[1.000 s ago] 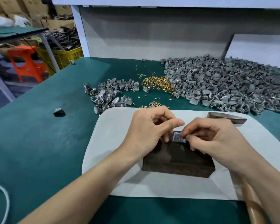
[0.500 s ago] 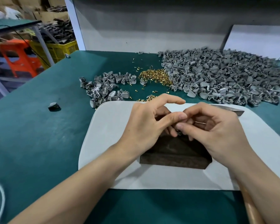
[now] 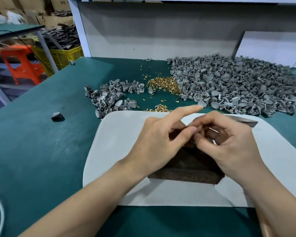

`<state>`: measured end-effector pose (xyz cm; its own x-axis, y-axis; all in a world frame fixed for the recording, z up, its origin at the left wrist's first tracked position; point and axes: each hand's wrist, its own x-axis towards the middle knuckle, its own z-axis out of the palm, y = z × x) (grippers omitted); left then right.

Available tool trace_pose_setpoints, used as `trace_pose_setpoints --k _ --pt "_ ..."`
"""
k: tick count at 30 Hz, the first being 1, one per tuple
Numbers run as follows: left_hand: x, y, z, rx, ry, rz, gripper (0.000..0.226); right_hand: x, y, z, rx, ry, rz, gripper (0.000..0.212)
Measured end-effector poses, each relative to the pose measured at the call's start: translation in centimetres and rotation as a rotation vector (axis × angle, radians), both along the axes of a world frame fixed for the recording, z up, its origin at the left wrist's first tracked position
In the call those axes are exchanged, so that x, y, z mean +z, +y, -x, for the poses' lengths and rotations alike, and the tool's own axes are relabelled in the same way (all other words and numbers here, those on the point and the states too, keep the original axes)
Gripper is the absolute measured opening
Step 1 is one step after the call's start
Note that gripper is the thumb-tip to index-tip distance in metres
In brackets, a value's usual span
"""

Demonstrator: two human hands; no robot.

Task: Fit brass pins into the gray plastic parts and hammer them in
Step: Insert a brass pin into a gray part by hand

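A second ago a small gray part showed on the dark block (image 3: 186, 168), pinched between the two hands. Now the hands have closed in and lifted a little, and the part is hidden behind the fingers. The left hand (image 3: 157, 142) sticks its first finger (image 3: 186, 111) straight out, while its thumb and other fingers bend in toward the right hand (image 3: 232, 144). The right hand's fingers are curled, with the tips bunched where the hands meet. What either hand holds cannot be seen, so nobody can tell if a pin is pinched there. It looks like a pin is being fitted into the part, so hammering probably comes next. The hammer head (image 3: 244, 120) lies on the white mat (image 3: 113, 151) just past the right hand, and no hand grips it. More brass pins (image 3: 162, 82) and a big pile of gray plastic parts (image 3: 237, 86) wait on the green table (image 3: 41, 151) beyond the mat.
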<state>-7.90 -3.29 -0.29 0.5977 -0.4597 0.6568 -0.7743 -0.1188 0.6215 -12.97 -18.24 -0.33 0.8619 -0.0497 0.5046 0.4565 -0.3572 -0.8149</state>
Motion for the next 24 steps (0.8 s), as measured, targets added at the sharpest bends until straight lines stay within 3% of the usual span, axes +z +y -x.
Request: trace_pose_setpoints --k 4,12,19,24 --pt "-0.2 -0.1 0.0 0.009 -0.05 -0.031 0.056 0.3 -0.4 -0.1 -0.027 -0.03 0.034 0.012" --pt "0.0 0.1 0.2 0.007 0.028 -0.011 0.051 0.5 -0.9 0.0 -0.066 -0.091 0.146 0.01" --pt "0.8 0.5 -0.2 0.057 0.181 0.014 0.024 0.2 -1.0 0.0 -0.109 -0.037 0.091 0.01" --pt "0.8 1.5 -1.4 0.011 0.348 -0.353 0.028 0.3 -1.5 -0.2 -0.144 0.014 0.114 0.008"
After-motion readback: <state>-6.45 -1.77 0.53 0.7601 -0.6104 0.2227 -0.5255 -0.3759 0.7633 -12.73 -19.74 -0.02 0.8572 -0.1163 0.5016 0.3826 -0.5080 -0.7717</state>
